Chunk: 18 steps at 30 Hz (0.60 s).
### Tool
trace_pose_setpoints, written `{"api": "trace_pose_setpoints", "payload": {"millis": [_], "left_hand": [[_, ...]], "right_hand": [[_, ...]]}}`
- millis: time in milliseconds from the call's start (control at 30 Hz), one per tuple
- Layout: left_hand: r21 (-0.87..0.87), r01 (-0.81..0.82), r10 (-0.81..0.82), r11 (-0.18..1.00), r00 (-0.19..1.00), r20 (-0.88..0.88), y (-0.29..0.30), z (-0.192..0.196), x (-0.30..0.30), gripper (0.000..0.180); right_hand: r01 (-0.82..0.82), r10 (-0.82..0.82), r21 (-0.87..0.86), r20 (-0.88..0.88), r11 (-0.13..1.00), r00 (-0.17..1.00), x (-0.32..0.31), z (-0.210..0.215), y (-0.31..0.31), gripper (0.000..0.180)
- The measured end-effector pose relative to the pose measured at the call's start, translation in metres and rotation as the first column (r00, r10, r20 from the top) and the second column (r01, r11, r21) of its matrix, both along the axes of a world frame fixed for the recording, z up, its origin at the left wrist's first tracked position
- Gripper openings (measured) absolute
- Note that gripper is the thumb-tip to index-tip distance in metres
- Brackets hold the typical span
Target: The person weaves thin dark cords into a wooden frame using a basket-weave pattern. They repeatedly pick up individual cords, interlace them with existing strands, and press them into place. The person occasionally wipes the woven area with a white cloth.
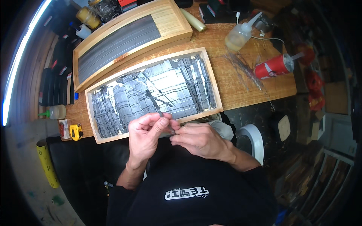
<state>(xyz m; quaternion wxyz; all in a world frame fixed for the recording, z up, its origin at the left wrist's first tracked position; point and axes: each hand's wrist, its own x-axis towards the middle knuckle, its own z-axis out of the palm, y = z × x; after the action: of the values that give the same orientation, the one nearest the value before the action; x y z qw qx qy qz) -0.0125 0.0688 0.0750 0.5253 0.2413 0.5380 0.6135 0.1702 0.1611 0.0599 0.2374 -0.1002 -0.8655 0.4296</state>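
Note:
A thin dark stick (154, 101) is pinched between the thumb and fingers of my left hand (146, 132), its far end pointing up and away over the tray. My right hand (200, 140) has its fingers closed at the stick's near end; what lies between those fingertips is too small to make out. Beneath and beyond both hands, a wooden-framed tray (220, 107) is lined with many dark grey, brick-like strips (147, 100) and some pale gaps. More thin, dark branching pieces (166, 101) show over its middle.
Behind stands a second wooden frame (173, 22) with a grey panel. To the right are a squeeze bottle (237, 37), loose twigs (245, 69) and a red cup (273, 67). A yellow tape measure (76, 132) and a green-tipped bottle (56, 112) sit left.

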Motion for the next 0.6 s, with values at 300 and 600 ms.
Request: {"api": "trace_pose_setpoints", "payload": {"millis": [300,600], "left_hand": [[-0.192,0.412,-0.439,0.891,0.671,-0.598,0.010,0.023,-0.007,0.011],[-0.172,0.315,-0.353,0.933,0.715,-0.604,0.043,0.032,-0.002,0.018]], "right_hand": [[0.313,-0.423,-0.625,-0.031,0.715,0.905,0.005,0.012,0.013,0.024],[0.496,-0.680,-0.607,-0.103,0.621,0.726,0.023,-0.002,0.045,0.030]]}}
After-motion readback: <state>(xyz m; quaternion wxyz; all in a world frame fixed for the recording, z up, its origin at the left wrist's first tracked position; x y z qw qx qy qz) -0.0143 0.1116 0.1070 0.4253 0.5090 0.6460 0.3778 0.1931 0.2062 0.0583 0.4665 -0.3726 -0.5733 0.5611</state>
